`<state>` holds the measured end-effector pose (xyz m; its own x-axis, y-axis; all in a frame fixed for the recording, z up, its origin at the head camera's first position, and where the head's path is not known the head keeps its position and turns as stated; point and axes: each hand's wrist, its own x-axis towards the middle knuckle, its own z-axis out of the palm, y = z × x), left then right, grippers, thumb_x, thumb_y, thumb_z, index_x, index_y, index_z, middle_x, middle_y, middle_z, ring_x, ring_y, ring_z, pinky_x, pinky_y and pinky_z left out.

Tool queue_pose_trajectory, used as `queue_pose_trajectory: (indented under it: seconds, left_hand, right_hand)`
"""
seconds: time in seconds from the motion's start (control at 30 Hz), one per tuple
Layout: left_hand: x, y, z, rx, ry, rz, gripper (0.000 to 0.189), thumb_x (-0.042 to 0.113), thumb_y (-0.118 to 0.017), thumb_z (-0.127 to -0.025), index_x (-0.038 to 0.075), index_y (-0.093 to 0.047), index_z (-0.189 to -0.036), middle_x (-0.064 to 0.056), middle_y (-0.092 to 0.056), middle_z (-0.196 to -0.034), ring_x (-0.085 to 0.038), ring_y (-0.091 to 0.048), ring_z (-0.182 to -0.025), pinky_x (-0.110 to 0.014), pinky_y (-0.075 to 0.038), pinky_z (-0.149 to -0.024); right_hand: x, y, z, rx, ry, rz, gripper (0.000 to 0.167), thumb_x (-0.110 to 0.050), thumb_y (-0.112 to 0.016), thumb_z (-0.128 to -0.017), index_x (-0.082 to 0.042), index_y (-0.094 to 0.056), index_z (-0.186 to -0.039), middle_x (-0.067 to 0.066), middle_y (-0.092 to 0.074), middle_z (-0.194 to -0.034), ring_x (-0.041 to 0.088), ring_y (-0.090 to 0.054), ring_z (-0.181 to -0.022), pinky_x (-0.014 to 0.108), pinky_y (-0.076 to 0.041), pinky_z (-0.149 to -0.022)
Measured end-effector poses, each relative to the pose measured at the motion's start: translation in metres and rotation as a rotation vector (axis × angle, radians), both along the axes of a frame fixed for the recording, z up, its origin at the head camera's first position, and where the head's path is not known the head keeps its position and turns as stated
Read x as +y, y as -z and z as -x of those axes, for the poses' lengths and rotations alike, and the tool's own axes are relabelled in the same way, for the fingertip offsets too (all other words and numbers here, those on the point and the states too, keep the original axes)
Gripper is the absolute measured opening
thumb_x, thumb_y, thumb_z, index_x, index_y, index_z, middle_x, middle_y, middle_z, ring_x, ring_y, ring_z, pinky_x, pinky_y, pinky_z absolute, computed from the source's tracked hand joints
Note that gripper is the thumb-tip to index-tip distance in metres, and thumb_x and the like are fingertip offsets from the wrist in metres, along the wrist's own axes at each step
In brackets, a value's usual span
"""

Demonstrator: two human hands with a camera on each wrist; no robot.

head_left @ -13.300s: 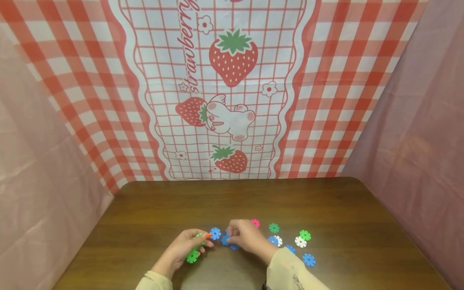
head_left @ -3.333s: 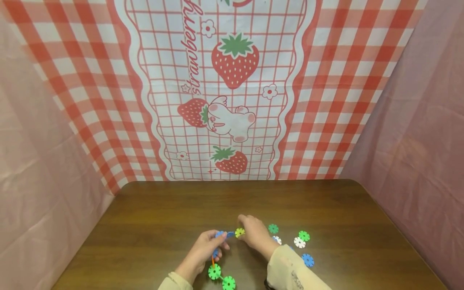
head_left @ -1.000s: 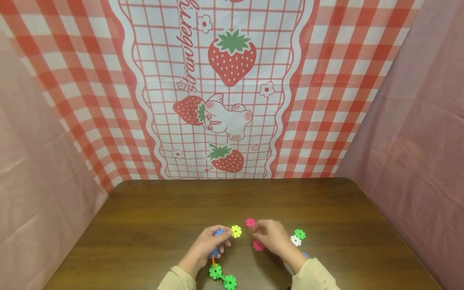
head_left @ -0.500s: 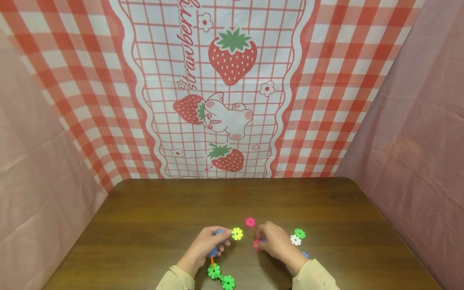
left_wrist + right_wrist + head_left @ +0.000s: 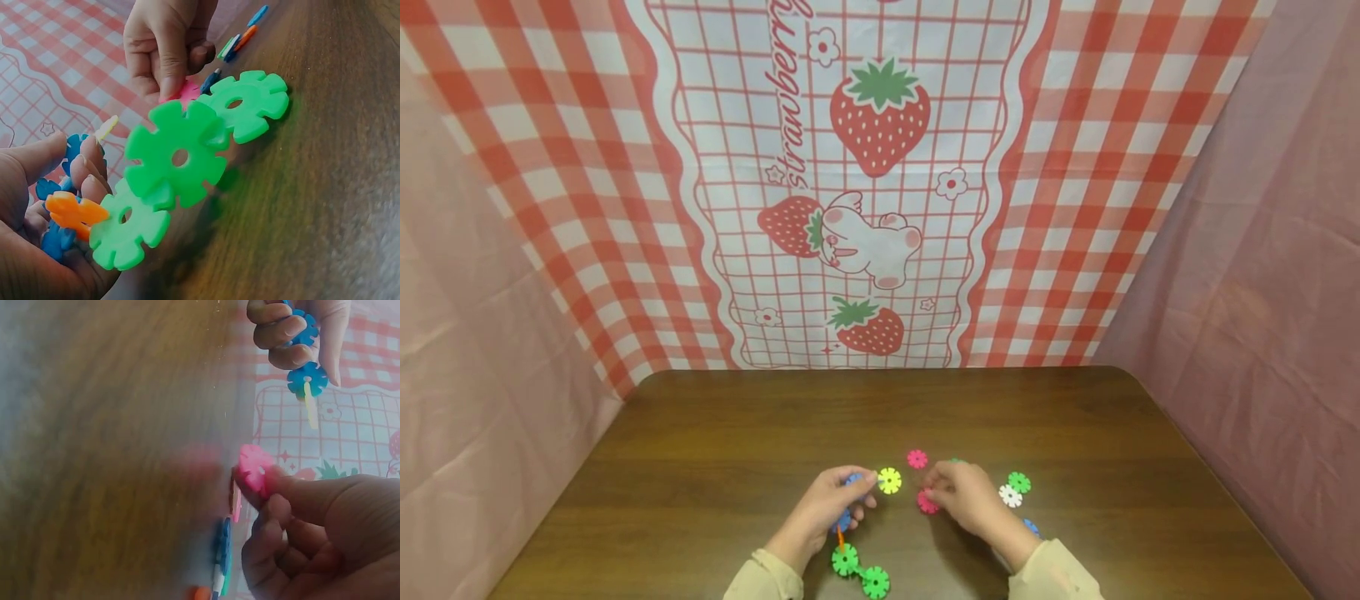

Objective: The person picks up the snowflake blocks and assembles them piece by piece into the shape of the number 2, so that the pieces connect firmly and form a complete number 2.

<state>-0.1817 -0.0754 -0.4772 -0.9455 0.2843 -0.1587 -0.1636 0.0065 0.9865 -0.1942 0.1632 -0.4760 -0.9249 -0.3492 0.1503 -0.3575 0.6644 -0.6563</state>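
My left hand (image 5: 829, 506) holds a chain of notched plastic discs by its blue discs (image 5: 307, 379). Past the fingertips a yellow disc (image 5: 890, 481) sticks out at one end. From the other side hang an orange disc (image 5: 76, 214) and several green discs (image 5: 178, 156), slotted edge to edge. To the right, my right hand (image 5: 967, 500) pinches a pink disc (image 5: 254, 467) between thumb and fingertip, just above the table and apart from the chain. Part of the blue stretch is hidden by the left fingers.
A second pink disc (image 5: 917, 459) lies on the wooden table (image 5: 737, 433) beyond the right hand. Right of that hand are a green disc (image 5: 1019, 482), a white disc (image 5: 1011, 496) and a partly covered blue disc (image 5: 1031, 527). A checked strawberry cloth (image 5: 880, 250) hangs behind.
Over the earlier frames the chain gains blue discs, and the yellow disc passes from my right hand to its end. My right hand has since moved right and taken a pink disc.
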Motion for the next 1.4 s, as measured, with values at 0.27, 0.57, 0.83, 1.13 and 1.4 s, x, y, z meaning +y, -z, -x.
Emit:
queue_pose_trajectory:
  seconds: [0.27, 0.57, 0.83, 1.13, 1.4]
  left_hand:
    - [0.002, 0.002, 0.000, -0.021, 0.021, -0.003, 0.039, 0.030, -0.064, -0.095, -0.005, -0.063, -0.111, -0.005, -0.071, -0.078, -0.004, -0.050, -0.053, -0.016, -0.043, -0.047]
    - [0.005, 0.003, 0.000, -0.022, 0.039, -0.014, 0.035, 0.028, -0.061, -0.097, -0.006, -0.062, -0.109, -0.010, -0.073, -0.083, -0.003, -0.050, -0.052, -0.015, -0.044, -0.047]
    - [0.007, 0.003, -0.001, -0.083, 0.072, -0.079, 0.031, 0.026, -0.059, -0.098, -0.004, -0.060, -0.109, -0.009, -0.072, -0.081, -0.003, -0.054, -0.053, -0.015, -0.047, -0.048]
    - [0.011, 0.003, -0.003, -0.136, 0.095, -0.144, 0.027, 0.025, -0.053, -0.101, -0.001, -0.059, -0.105, -0.008, -0.071, -0.079, -0.004, -0.057, -0.054, -0.016, -0.050, -0.050]
    - [0.013, -0.001, -0.004, -0.116, 0.053, -0.096, 0.029, 0.025, -0.054, -0.101, -0.003, -0.061, -0.107, -0.006, -0.070, -0.075, -0.003, -0.055, -0.053, -0.015, -0.048, -0.049]
  right_hand:
    - [-0.003, -0.002, 0.000, -0.042, 0.009, 0.164, 0.009, -0.010, -0.068, -0.090, -0.011, -0.062, -0.083, 0.000, -0.068, -0.076, 0.010, -0.056, -0.048, 0.024, -0.050, -0.045]
    - [-0.005, -0.003, -0.002, -0.001, -0.024, 0.196, 0.010, -0.014, -0.064, -0.094, -0.011, -0.058, -0.087, 0.005, -0.070, -0.076, 0.010, -0.056, -0.047, 0.024, -0.049, -0.046]
    - [-0.007, -0.004, -0.003, 0.044, -0.041, 0.178, 0.010, -0.013, -0.065, -0.093, -0.013, -0.058, -0.087, 0.003, -0.070, -0.080, 0.007, -0.055, -0.048, 0.023, -0.050, -0.046]
    - [-0.011, -0.003, -0.004, 0.142, -0.063, 0.166, 0.012, -0.009, -0.066, -0.092, -0.013, -0.056, -0.086, 0.004, -0.070, -0.078, 0.004, -0.055, -0.048, 0.021, -0.049, -0.048]
    - [-0.013, -0.002, -0.003, 0.142, -0.133, 0.195, 0.009, -0.005, -0.064, -0.092, -0.009, -0.057, -0.087, 0.010, -0.071, -0.078, 0.008, -0.061, -0.054, 0.020, -0.051, -0.050]
